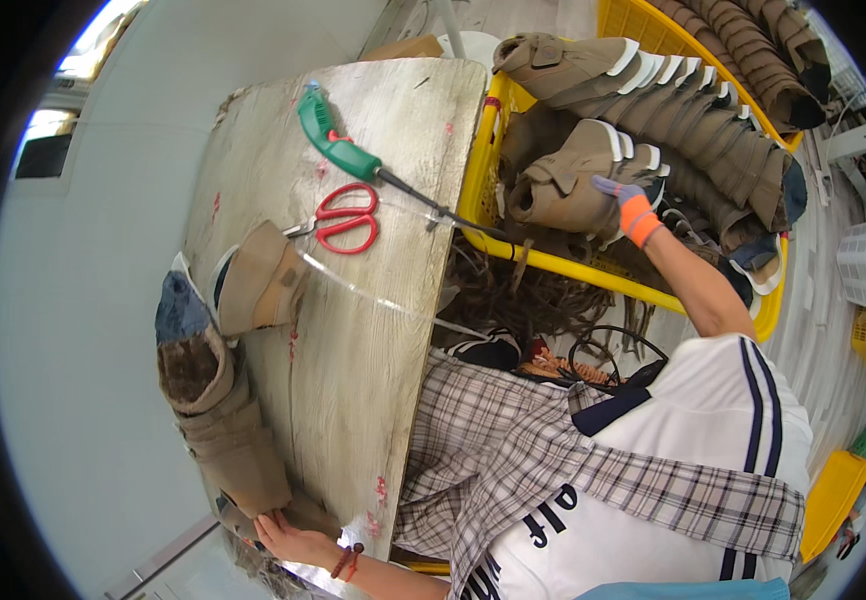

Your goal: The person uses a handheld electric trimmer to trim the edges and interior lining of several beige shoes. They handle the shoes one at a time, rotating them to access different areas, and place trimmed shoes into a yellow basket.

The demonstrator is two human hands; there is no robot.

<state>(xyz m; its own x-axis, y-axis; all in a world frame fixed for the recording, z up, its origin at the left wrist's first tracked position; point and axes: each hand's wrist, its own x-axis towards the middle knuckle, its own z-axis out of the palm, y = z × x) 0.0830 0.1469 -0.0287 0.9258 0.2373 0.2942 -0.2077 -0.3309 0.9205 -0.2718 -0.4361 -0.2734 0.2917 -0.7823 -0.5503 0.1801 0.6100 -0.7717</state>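
My left hand (298,543), bare with a beaded bracelet at the wrist, holds the edge of a brown boot upper (243,470) at the table's near left corner. That upper is part of a nested row along the left edge, which ends in a fleece-lined opening and a blue-grey patch. Another brown upper (261,278) lies beside the row. At the right, my right hand (628,207), in a purple and orange glove, grips a brown boot upper (568,190) with white stiffening pieces, inside the yellow crate (603,272). Its fingertips are partly hidden.
Red-handled scissors (348,218) and a green-handled tool (338,140) with a black cord lie on the wooden table (363,330). More nested uppers (683,120) fill the crate. Brown scraps (543,295) hang between table and crate. A white basket (863,262) stands far right.
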